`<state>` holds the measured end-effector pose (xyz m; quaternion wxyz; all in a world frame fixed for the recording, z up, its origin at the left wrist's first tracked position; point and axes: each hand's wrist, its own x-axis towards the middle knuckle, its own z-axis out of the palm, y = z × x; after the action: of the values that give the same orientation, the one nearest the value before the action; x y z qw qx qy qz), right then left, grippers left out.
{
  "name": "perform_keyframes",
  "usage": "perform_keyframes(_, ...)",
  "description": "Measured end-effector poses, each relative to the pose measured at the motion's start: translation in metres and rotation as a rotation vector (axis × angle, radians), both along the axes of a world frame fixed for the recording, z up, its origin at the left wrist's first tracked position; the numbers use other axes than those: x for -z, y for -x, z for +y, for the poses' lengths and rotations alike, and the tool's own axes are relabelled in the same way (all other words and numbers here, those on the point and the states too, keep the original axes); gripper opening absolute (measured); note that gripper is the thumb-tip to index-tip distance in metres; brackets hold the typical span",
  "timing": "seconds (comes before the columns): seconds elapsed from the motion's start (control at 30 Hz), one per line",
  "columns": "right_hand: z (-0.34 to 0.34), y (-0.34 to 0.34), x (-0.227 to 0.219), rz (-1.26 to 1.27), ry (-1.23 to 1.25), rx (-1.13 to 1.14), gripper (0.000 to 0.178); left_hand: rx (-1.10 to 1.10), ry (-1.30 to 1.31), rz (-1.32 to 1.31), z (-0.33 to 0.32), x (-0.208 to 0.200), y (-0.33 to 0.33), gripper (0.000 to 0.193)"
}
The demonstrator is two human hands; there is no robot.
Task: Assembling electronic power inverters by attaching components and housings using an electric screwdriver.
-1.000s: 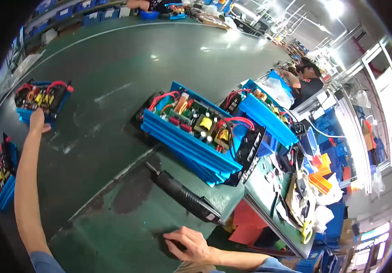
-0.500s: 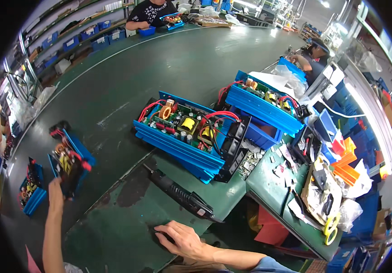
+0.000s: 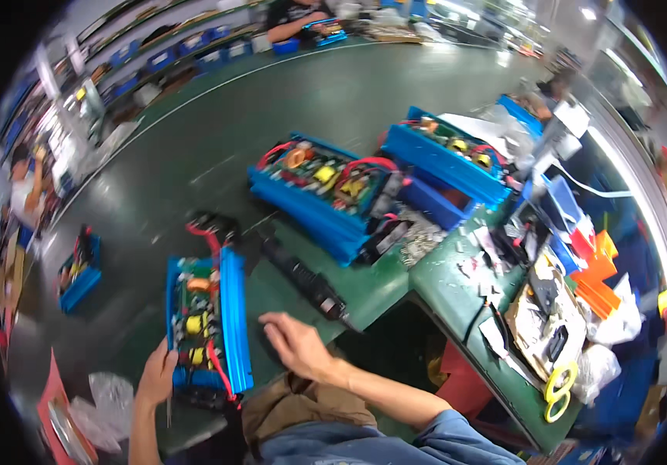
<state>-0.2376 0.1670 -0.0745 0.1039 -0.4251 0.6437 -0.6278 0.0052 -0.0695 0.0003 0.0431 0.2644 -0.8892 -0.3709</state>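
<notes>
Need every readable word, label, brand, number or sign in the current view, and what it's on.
No legible text.
Black electric screwdriver: small pale patch, too small and blurred to read.
Blue shelf bins: pale label patches, too small to read.
Blue-finned circuit unit in the left hand: no lettering can be made out.

Open circuit units (image 3: 208,324) on a green surface (image 3: 194,147), a black power tool (image 3: 302,277) and shelved blue bins (image 3: 161,60) mark an electronics workshop.
</notes>
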Motion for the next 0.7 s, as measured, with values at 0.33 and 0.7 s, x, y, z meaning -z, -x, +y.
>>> perform_keyframes(0.33,-0.019,-0.013,-0.011,0.066,-0.253,-0.011,0.024,0.059,0.231,-0.021,-0.072,0.0,-0.03,0.039)
perform_keyframes(0.7,-0.08,-0.053,-0.085,1.038,-0.257,-0.302,0.042,-0.387,0.391,0.298,0.052,0.03,-0.146,0.025)
